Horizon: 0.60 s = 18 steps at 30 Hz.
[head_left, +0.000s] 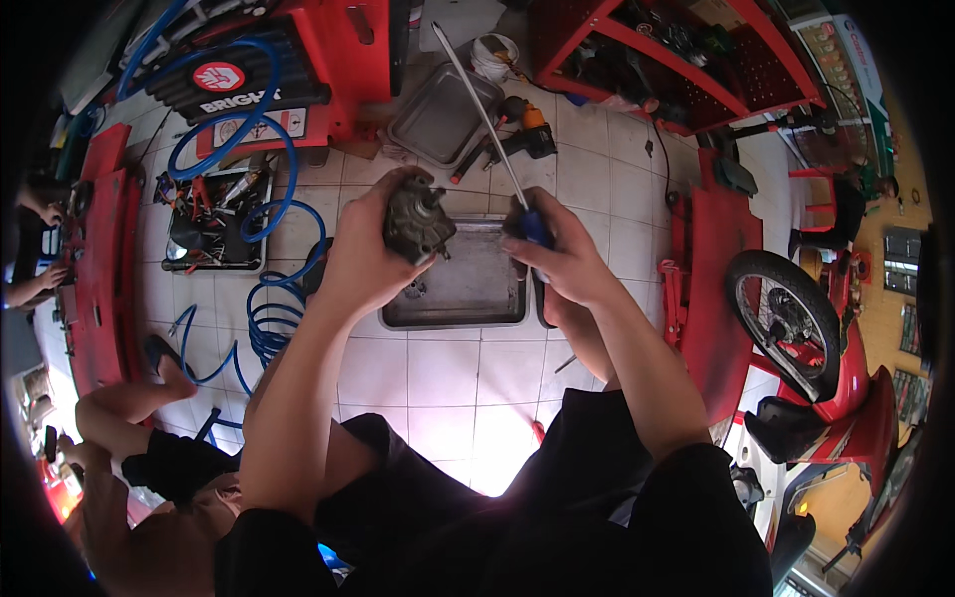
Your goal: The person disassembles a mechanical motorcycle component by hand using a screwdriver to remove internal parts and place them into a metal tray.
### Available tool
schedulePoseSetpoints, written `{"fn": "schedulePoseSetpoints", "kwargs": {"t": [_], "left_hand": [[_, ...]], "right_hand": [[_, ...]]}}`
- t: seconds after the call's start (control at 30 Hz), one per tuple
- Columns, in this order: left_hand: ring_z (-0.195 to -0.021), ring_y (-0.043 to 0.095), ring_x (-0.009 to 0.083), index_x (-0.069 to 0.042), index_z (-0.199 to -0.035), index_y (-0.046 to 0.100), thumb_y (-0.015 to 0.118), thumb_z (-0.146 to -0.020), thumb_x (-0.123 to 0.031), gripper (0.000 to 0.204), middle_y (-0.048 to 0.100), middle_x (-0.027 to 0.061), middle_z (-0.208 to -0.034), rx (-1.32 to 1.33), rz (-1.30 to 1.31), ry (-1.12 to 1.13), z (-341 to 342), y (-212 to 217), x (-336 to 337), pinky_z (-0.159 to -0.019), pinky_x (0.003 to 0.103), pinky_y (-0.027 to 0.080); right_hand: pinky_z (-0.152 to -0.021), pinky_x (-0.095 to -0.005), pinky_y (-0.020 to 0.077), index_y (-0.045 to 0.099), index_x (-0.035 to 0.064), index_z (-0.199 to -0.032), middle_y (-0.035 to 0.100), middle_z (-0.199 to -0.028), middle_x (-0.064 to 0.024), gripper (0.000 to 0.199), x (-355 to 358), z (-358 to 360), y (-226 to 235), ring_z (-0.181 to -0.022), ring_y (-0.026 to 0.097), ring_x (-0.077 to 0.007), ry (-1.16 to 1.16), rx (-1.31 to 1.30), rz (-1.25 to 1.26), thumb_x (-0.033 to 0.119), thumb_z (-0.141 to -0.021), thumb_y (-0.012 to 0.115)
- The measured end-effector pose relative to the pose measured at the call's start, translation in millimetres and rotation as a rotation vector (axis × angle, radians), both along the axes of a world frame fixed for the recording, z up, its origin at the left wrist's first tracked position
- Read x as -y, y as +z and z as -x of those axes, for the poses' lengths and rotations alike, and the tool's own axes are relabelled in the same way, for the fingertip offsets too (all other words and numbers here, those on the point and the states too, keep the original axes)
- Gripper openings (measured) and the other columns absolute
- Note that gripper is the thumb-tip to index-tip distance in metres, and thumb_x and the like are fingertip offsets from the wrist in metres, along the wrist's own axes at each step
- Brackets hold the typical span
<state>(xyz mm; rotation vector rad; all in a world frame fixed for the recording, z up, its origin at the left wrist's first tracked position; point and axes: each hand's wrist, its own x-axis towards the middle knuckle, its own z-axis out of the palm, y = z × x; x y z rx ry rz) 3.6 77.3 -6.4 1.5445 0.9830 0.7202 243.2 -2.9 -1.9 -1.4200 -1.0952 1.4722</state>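
Note:
My left hand [365, 244] is wrapped round a grimy grey metal carburetor [414, 223], held up above the left part of a metal tray [458, 319] on the floor. In my right hand [569, 251] is a long screwdriver; its blue handle [535, 228] sits in my fingers. The screwdriver's shaft [487, 124] points away and to the left, its tip apart from the carburetor. Some dark residue shows in the tray under my hands; its right end is partly hidden behind my right hand.
Beyond lie a second metal tray [443, 117], a yellow and black power tool [532, 134] and a white bucket [493, 58]. At left are a tool tray [216, 221] and a coiled blue hose [267, 323]. Another person [129, 468] sits lower left. A red motorcycle [841, 398] stands right.

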Motion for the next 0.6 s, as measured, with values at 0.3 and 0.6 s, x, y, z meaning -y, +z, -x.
{"fn": "schedulePoseSetpoints", "kwargs": {"t": [0.3, 0.6], "left_hand": [[-0.092, 0.076, 0.0252, 0.0, -0.131, 0.056, 0.084, -0.07, -0.005, 0.067, 0.075, 0.0132, -0.097, -0.25, -0.293, -0.079, -27, -6, 16, -0.079, 0.032, 0.057], [-0.092, 0.074, 0.0352, -0.003, -0.152, 0.035, 0.081, -0.069, -0.002, 0.095, 0.075, 0.0163, -0.101, -0.317, -0.223, -0.077, -36, -8, 25, -0.081, 0.039, 0.058]], "right_hand": [[-0.069, -0.0316, 0.0506, 0.052, 0.0012, -0.118, 0.062, -0.081, -0.0096, 0.068, 8, 19, 11, -0.072, 0.062, -0.0166, -0.004, 0.375, -0.143, 0.03, -0.073, 0.094], [-0.091, -0.0334, 0.0562, 0.05, -0.0047, -0.135, 0.073, -0.113, -0.0163, 0.097, 11, 34, 11, -0.103, 0.073, -0.0229, -0.052, 0.458, -0.304, 0.03, -0.06, 0.101]]}}
